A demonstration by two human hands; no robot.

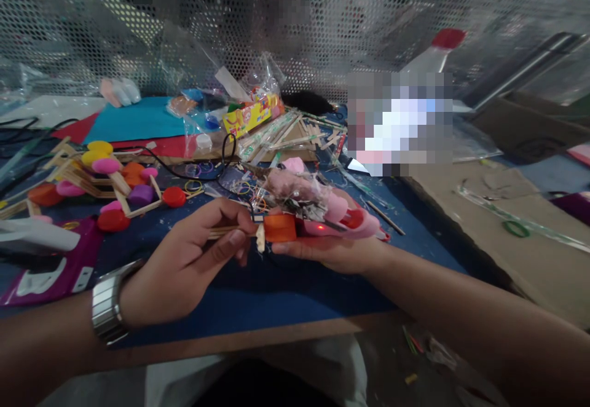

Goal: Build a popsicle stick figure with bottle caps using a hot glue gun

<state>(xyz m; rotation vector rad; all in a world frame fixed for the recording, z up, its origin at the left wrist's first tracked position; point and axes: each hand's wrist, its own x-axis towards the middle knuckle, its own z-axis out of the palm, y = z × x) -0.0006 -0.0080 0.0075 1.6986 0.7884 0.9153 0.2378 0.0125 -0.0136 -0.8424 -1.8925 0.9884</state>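
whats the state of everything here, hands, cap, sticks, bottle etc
left hand, shut, pinching the wooden stick
right hand, open, palm up
pink tool, lying across the right palm, red light glowing
orange cap, at the stick's end, touching the right fingertips
stick-and-cap frame, lying flat on the blue mat
white bottle, red cap on

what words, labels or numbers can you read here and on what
None can be read.
Yellow packet: coloured print, too blurred.
Bottle label: blurred out.
Purple packet: white marks, illegible.
Wooden sticks in left hand, pink tool in right hand: no text seen.
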